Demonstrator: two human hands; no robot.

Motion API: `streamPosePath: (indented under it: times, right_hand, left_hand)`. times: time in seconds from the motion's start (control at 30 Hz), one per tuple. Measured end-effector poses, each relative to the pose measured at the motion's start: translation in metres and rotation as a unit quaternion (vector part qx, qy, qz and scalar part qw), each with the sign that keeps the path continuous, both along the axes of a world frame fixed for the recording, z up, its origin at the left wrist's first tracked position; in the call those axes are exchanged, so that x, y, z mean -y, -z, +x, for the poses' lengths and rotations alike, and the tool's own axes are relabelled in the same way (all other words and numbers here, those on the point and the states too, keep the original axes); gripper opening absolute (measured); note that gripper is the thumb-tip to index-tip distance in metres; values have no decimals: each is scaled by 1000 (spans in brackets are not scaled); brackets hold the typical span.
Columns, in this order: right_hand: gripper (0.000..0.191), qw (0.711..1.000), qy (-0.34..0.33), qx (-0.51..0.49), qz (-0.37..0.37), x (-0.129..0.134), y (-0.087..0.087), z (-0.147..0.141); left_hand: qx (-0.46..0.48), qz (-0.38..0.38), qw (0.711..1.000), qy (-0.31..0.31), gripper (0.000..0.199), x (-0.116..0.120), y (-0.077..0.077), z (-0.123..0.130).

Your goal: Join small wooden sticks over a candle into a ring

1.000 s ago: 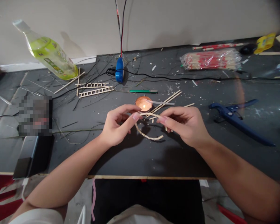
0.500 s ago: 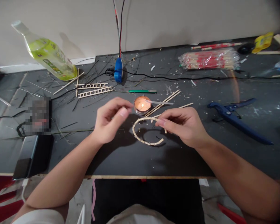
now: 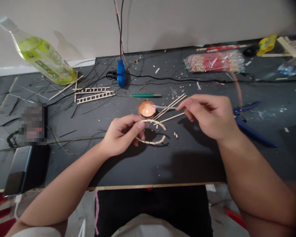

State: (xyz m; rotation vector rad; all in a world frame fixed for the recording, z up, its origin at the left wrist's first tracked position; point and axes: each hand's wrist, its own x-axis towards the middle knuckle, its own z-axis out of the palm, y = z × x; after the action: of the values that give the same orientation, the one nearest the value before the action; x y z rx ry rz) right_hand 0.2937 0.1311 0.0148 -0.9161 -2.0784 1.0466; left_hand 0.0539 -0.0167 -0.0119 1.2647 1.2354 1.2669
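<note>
My left hand (image 3: 119, 135) is closed on a C-shaped wooden ring (image 3: 154, 142), made of short pale segments, with its gap facing right. The thumb and fingers pinch its left side just above the table. Fingertips of my right hand (image 3: 209, 115) meet the right end of a thin translucent stick (image 3: 165, 107), which looks like a glue stick. Its other end rests over the rim of a small round tin candle (image 3: 147, 112), lit inside. Right by the candle lie several thin wooden sticks (image 3: 171, 106), and small cut bits (image 3: 175, 134) are scattered nearby.
A green-handled knife (image 3: 145, 95) lies behind the candle, and ladder-like wooden frames (image 3: 96, 96) to its left. Blue cutters (image 3: 255, 131) lie beyond my right forearm. A bottle (image 3: 46, 62), power bank (image 3: 27, 168), black cable (image 3: 162, 78) and bagged sticks (image 3: 214, 62) surround the work area.
The ring has passed from my right hand to my left, which has closed on it. My right hand has moved up and right to the end of the translucent stick.
</note>
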Motion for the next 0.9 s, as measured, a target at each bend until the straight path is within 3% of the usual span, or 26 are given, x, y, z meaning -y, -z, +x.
streamPosePath:
  times: [0.17, 0.23, 0.37, 0.47, 0.57, 0.73, 0.9]
  right_hand:
    - [15, 979, 25, 140, 146, -30, 4, 20]
    - [14, 973, 29, 131, 189, -34, 12, 17]
    - [24, 955, -27, 102, 276, -33, 36, -4]
    - [26, 950, -60, 100, 290, -35, 51, -16]
    - [14, 949, -77, 92, 290, -38, 57, -20]
    - [15, 955, -64, 61, 284, -35, 48, -14]
    - [21, 954, -64, 101, 277, -22, 37, -13]
  left_hand:
    - [42, 42, 996, -64, 22, -3, 1, -2]
    - [48, 45, 994, -82, 22, -4, 2, -3]
    - [46, 46, 993, -101, 23, -5, 4, -5]
    - [53, 43, 993, -101, 22, -6, 4, -7]
    - [83, 34, 991, -104, 22, -7, 5, -8]
    - [130, 32, 985, -108, 24, -10, 7, -9]
    - [136, 28, 983, -116, 23, -11, 6, -10]
